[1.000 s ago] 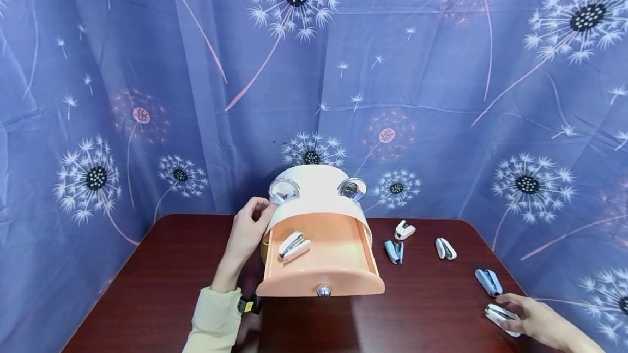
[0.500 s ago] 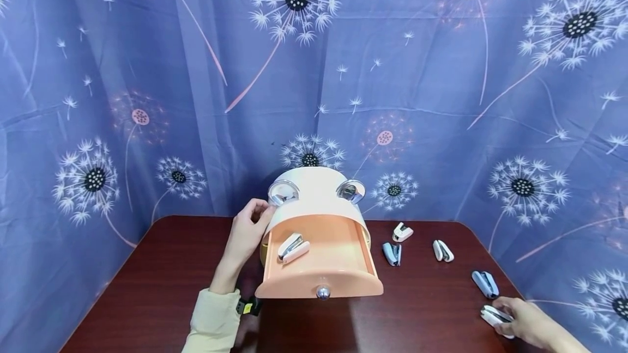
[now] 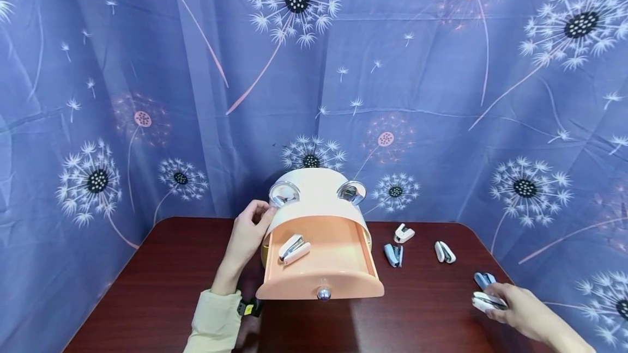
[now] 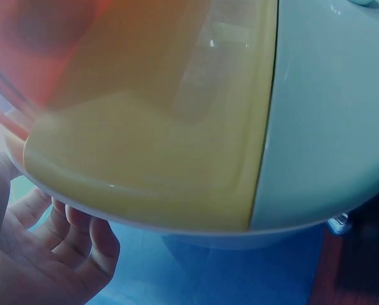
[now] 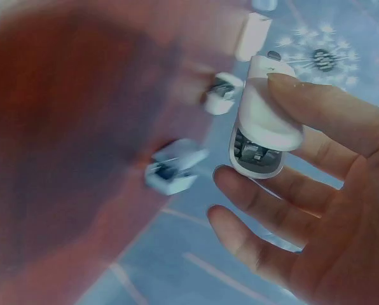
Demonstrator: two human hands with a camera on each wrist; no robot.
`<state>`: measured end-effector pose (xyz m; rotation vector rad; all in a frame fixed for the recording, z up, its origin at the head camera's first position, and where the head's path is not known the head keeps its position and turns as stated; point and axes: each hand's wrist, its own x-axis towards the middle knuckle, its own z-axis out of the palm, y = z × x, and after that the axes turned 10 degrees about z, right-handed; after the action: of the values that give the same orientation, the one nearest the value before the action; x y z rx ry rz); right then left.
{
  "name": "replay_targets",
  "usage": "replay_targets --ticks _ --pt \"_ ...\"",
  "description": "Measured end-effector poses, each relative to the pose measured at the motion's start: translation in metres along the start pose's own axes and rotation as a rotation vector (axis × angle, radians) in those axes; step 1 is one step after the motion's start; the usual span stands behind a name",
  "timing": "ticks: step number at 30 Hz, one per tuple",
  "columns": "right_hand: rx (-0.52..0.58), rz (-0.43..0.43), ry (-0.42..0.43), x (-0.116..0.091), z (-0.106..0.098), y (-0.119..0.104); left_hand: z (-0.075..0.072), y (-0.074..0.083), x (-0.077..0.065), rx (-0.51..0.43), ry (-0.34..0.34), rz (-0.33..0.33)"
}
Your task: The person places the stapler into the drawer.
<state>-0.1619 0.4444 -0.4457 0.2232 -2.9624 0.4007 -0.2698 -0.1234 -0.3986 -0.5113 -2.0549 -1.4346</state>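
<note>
My right hand point(image 3: 525, 312) pinches a small white stapler point(image 3: 488, 302) between thumb and fingers, held up over the table in the right wrist view, where its metal inside shows. Close behind it in the head view lies a blue stapler point(image 3: 484, 279), partly covered by the hand. With curled fingers, my left hand point(image 3: 247, 230) holds the left edge of a rounded white desktop drawer box point(image 3: 316, 189). Its orange drawer point(image 3: 333, 255) is pulled out and carries a white stapler point(image 3: 294, 249) on the left. The left wrist view shows fingertips point(image 4: 103, 238) at the box's rim.
On the dark red table point(image 3: 147, 287), a white stapler point(image 3: 404, 233) and a blue stapler point(image 3: 393, 255) lie right of the box. Another white stapler point(image 3: 445, 252) lies farther right. A blue dandelion-print curtain point(image 3: 235, 151) hangs behind and beside the table.
My right hand has closed on the white stapler and lifted it, moving slightly left and away from me. My left hand and the open drawer have stayed put.
</note>
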Motion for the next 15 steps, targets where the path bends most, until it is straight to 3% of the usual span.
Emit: replay_targets --ticks 9,15 --pt "-0.014 -0.162 0.273 0.018 -0.017 -0.044 0.001 -0.001 0.000 -0.016 0.005 -0.005" --pt "0.043 -0.223 0.330 0.029 -0.027 -0.077 0.001 0.000 0.000 -0.024 -0.001 -0.014"
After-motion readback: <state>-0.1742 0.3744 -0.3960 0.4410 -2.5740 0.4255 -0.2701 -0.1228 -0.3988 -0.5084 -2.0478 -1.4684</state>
